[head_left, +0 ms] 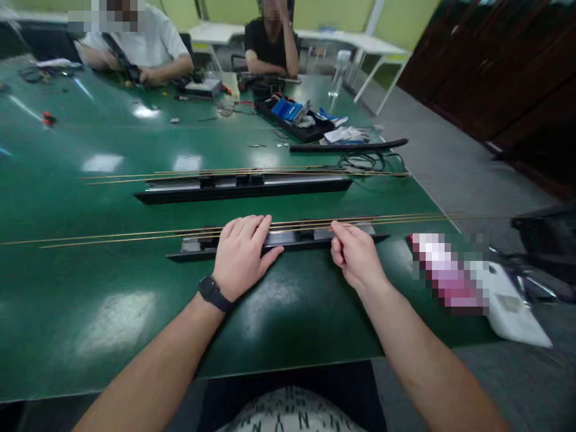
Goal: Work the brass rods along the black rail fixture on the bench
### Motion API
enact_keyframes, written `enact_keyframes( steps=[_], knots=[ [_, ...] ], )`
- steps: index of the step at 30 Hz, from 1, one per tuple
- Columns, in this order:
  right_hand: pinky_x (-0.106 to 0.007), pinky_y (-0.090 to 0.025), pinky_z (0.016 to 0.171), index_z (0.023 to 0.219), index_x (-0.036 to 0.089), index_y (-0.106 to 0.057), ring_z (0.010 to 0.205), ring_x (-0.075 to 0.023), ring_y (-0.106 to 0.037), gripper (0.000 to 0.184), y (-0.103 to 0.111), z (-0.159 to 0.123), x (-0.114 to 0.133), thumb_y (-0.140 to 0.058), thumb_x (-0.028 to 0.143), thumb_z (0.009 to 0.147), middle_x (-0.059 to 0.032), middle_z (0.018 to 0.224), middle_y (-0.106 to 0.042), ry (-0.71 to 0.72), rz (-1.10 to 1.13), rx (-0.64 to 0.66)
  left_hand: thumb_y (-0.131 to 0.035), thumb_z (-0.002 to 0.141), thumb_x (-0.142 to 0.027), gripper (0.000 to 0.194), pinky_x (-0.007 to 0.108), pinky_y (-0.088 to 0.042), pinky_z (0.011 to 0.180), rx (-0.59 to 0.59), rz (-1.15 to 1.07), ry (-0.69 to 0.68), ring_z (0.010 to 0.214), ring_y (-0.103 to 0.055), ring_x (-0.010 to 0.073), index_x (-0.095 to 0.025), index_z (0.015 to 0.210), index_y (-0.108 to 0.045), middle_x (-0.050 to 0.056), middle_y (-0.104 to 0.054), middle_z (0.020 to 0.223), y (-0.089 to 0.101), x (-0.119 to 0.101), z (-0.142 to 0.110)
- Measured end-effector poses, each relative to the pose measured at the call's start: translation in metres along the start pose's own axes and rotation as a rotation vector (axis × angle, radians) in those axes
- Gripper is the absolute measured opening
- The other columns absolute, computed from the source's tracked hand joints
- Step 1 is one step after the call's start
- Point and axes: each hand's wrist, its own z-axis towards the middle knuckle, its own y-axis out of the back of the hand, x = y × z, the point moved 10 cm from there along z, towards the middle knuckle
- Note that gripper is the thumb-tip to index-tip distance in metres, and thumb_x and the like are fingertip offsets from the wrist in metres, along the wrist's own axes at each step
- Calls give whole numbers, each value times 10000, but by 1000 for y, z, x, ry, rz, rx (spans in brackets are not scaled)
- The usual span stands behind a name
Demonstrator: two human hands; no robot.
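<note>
In front of me lies a long black and silver rail (292,240) with dark blocks along it. Thin gold-coloured rods (117,236) run lengthwise over it and stick out past both ends. My left hand (243,249), with a dark watch on the wrist, lies flat across the rail and rods, fingers stretched out. Further right, my right hand (355,249) is curled, thumb and index finger pinched together at the rail's near side by the rods. What the pinch holds, if anything, is hidden. A second similar rail (252,191) with gold rods over it lies beyond.
A green table (135,336) carries a black strip (348,147), coiled black cable (366,162), a black tray (310,129) with blue items, and a clear bottle (338,75). A white bag (513,306) lies at the right edge. Two people sit across the table.
</note>
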Motion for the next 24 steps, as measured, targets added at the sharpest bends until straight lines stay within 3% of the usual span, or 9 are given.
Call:
enact_keyframes(
  steps=[6,24],
  knots=[
    [-161,-181,304,831,182,-602,308,-60,-363,303,4,2,-1,-804,406,807,71,455,-498,-4,24,-21,-594,980,-503,582,503,-399,1114,-16,-31,5,1273,-586,352,-153,1443,-559,166,-662,1344,0,2,-1],
    [-168,-198,304,833,178,-610,310,-65,-376,327,1,1,2,-817,429,795,63,448,-509,9,-41,27,-596,979,-496,582,516,-408,1114,-18,-41,7,1268,-589,353,-145,1443,-567,174,-660,1355,1,-1,1]
  ],
)
